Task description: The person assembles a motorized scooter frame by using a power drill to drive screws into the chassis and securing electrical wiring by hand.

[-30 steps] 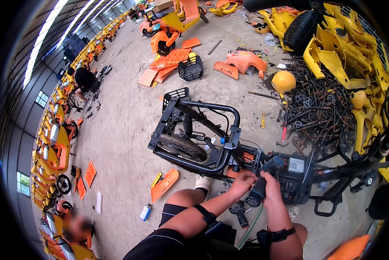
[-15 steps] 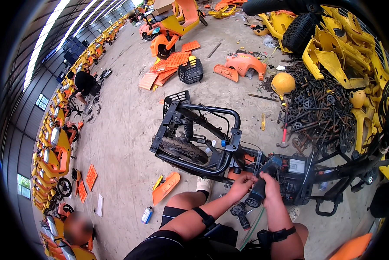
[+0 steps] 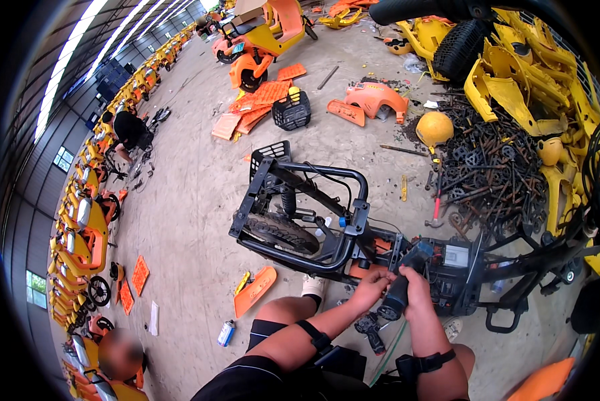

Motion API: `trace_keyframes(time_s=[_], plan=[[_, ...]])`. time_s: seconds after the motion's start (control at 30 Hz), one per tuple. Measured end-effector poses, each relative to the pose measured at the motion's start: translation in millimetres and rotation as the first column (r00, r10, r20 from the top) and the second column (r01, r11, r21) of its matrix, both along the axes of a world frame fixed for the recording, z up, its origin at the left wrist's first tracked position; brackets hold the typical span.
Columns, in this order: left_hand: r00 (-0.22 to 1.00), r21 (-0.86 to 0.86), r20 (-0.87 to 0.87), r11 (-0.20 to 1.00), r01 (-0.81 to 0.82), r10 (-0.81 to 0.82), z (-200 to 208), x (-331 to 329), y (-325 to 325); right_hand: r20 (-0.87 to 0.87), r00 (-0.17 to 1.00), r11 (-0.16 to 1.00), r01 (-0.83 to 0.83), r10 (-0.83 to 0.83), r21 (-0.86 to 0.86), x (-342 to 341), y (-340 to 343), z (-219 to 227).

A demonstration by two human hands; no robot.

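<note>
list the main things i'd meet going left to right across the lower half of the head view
Black scooter wheel, white strip, spray can, orange panel, left hand, right hand, orange piece near the lower right edge.

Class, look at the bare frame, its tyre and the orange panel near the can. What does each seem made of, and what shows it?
Frame: probably steel, black-painted; shiny tubes.
Tyre: apparently rubber, dull black; moulded tread.
Orange panel: likely plastic, smooth; thin, evenly coloured shell.
</note>
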State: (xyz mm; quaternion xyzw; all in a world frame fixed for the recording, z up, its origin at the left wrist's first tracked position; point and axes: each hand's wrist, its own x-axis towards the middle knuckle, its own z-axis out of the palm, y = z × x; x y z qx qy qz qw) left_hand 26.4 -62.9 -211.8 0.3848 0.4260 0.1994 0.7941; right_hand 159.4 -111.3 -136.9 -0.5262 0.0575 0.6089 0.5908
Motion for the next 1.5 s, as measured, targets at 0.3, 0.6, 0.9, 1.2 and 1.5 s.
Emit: trace_keyframes(time_s=[0.3, 0.6, 0.9, 1.2, 1.5], plan=[[0.997, 0.001, -0.032, 0.998, 0.066, -0.066, 14, 10, -1, -0.086, 0.994, 0.997, 0.057, -0.061, -0.047, 12, -3, 9], [0.996, 0.030, 0.018, 0.996, 0.082, -0.083, 11, 9, 3, -0.087, 0.994, 0.995, 0.056, -0.063, -0.077, 13, -2, 6], [0.993, -0.001, -0.086, 0.997, 0.078, -0.078, 18, -6, 13, 0.071, 0.996, 0.999, -0.047, 0.047, -0.011, -7, 1, -7], [1.000, -0.096, -0.020, 0.995, -0.024, 0.023, 7, -8, 15, 0.107, 0.992, 0.998, -0.061, 0.060, 0.001, -22, 10, 14], [1.000, -0.067, -0.015, 0.998, -0.005, 0.004, 10, -13, 4, 0.150, 0.985, 0.996, -0.091, 0.090, 0.001, -20, 1, 11]])
